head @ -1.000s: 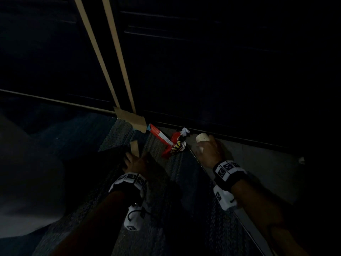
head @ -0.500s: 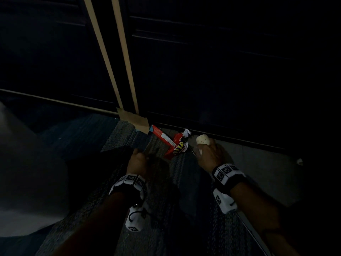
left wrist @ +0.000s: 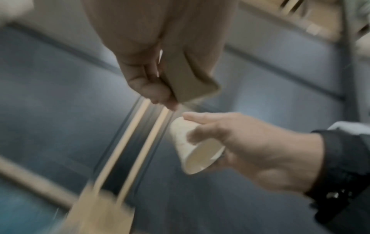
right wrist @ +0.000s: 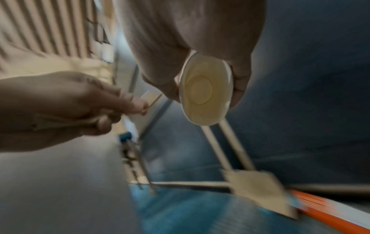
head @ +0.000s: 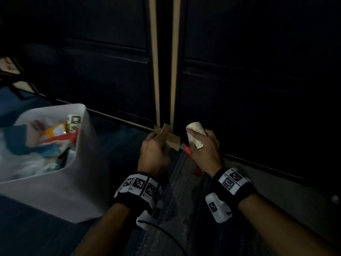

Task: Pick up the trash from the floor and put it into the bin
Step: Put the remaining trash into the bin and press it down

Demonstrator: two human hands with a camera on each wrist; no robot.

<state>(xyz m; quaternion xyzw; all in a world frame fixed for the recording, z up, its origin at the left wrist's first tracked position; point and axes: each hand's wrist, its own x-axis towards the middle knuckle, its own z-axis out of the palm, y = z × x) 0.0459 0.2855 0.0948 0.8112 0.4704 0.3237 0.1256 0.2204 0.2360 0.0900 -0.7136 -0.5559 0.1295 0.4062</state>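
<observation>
we have both loads lifted: right hand wraps a paper cup, left hand pinches what looks like a folded cardboard scrap. next: swing left over the bin; red wrapper remains on the floor.

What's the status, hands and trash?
Left hand grips cardboard strip. Right hand grips paper cup, empty. Bin to the left, already holding trash. Red box on floor.

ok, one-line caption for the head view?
Left hand holding a cardboard scrap, right hand gripping a paper cup, beside a full white bin.
</observation>
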